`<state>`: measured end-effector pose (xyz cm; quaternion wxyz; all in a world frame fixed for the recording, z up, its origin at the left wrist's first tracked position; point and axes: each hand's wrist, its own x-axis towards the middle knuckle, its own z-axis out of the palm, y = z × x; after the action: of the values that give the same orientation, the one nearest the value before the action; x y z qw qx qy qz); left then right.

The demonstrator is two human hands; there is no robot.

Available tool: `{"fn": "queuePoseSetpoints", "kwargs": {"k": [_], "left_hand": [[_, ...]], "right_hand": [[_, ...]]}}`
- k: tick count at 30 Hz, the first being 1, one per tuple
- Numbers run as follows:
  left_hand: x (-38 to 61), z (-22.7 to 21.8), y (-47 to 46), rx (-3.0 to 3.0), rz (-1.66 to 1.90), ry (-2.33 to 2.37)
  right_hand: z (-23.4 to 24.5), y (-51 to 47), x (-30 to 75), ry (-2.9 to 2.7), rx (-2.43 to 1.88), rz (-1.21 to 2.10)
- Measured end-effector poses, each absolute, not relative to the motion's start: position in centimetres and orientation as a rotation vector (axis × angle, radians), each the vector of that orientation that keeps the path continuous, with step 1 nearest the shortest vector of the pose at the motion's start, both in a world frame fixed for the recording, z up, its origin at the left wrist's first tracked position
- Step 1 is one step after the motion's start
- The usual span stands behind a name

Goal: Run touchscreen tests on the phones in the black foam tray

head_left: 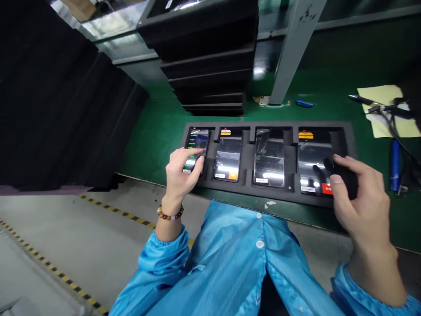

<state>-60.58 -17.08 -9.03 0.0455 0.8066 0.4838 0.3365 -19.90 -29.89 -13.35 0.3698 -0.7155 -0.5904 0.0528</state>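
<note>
A dark grey foam tray (248,153) lies on the green tabletop, with a phone in each of its compartments. My left hand (182,169) is over the leftmost phone (194,141), whose lit screen shows green lines. Its index finger and thumb are slightly apart above that screen. At the tray's right end, my right hand (365,193) has thumb and index finger apart near the edge of the rightmost phone (314,162), which carries orange and red labels. Between the hands sit a phone with an orange corner label (228,153) and a dark-screened phone (269,158). The other fingers are mostly hidden.
Stacked black trays (210,66) stand behind the tray, and a large black stack (66,101) is at left. A grey post (292,52) rises from the table. Toward the right lie a blue cap (304,104), yellow paper (381,94), pens, cables and a blue tool (395,164).
</note>
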Motion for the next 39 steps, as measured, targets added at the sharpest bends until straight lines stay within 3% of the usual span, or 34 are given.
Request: {"fn": "queuePoseSetpoints", "kwargs": {"k": [5, 12, 19, 30, 39], "left_hand": [[-56.3, -9.1, -15.0, 2.626, 0.641, 1.459], [-47.7, -10.7, -10.3, 2.471, 0.371, 1.638], [-48.0, -10.9, -9.5, 2.372, 0.526, 1.525], [-59.9, -9.2, -14.5, 2.303, 1.017, 1.52], [-58.6, -10.2, -15.6, 2.558, 0.545, 1.238]], "right_hand": [[-13.5, -29.0, -20.1, -1.509, -1.931, 0.107], [-13.5, -29.5, -20.1, -1.457, -2.003, 0.133], [-13.6, -29.5, -19.9, -1.47, -1.982, 0.135], [-14.1, -29.5, -19.9, -1.471, -1.896, 0.054], [-13.3, -29.2, -19.8, -1.709, -1.758, 0.071]]}}
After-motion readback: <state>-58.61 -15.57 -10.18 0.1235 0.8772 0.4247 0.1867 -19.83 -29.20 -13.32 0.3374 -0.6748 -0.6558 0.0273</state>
